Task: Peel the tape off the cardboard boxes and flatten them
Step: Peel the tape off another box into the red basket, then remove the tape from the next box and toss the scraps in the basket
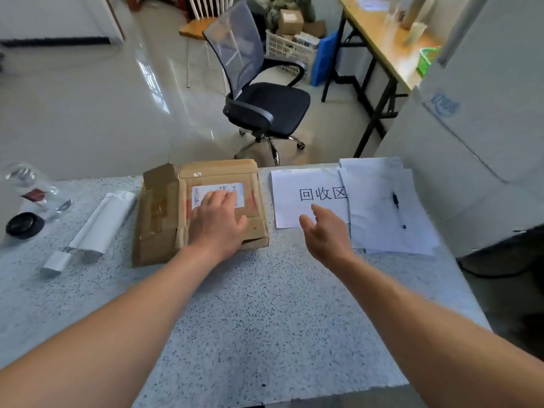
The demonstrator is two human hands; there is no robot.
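Cardboard box (pixel 163 222) lies under left hand (pixel 218 223), fingers straight, pressing its top; right hand (pixel 327 232), fingers spread and empty, hovers just right of the box's right edge.

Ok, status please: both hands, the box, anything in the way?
Left hand flat on cardboard box. Right hand open, holds nothing, right of box. Box low, one flap up. Paper sheets close on right.
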